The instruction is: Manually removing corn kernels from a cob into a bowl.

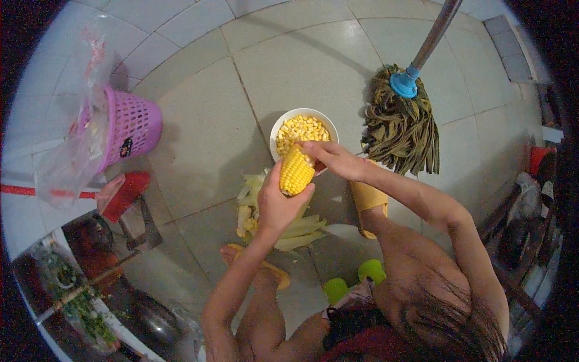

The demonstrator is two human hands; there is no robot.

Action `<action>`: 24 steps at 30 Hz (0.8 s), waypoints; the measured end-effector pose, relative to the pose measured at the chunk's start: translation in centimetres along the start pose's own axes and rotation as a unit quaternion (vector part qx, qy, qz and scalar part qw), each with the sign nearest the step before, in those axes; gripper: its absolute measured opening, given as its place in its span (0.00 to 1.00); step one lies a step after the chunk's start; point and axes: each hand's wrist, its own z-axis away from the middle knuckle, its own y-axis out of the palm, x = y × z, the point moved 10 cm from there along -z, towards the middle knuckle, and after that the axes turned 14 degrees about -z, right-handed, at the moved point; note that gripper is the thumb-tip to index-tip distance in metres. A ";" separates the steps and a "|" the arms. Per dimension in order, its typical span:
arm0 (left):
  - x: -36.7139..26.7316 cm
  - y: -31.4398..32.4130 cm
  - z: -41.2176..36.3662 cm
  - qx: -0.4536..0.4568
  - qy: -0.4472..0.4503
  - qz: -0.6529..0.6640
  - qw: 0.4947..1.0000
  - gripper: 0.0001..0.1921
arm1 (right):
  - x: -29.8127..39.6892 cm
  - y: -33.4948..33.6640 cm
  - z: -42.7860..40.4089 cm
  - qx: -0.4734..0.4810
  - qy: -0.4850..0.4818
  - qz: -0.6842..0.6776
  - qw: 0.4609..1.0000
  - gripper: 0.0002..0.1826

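My left hand (282,203) is closed around the lower part of a yellow corn cob (296,174), held tilted above the floor. Kernels cover most of the side facing me; a pale stripped part shows near its upper right. My right hand (332,156) touches the cob's upper end with its fingers, some of which are hidden beneath. Just beyond, a white bowl (335,129) holds loose corn kernels (302,129), its near edge partly behind my hands. Corn husks (301,233) lie on the tiles below my left hand, with a yellowish piece of cob (244,221) among them.
A mop (402,122) stands right of the bowl. At left are a purple plastic basket (133,122) with a clear bag and a red broom (124,194). Yellow slippers (371,199) are on my feet. Leafy greens (86,312) lie at lower left.
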 end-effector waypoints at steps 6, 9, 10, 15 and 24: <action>-0.3 0.0 0.0 0.003 -0.001 -0.030 1.000 0.36 | 0.4 0.8 0.1 0.017 0.011 0.039 0.999 0.27; -0.1 0.2 -0.1 0.016 -0.005 0.016 1.000 0.35 | 0.3 0.8 0.0 0.028 0.003 0.034 0.999 0.26; 0.7 1.1 -0.1 0.064 -0.054 0.086 0.993 0.33 | 0.4 0.8 0.0 0.034 -0.006 0.024 0.999 0.25; 1.1 3.1 0.0 0.181 -0.125 0.208 0.953 0.28 | 0.2 0.6 0.3 0.042 0.014 0.077 0.996 0.24; 1.4 3.3 -0.1 0.150 -0.115 0.236 0.953 0.28 | 0.2 -0.3 0.1 0.015 0.019 0.045 0.999 0.22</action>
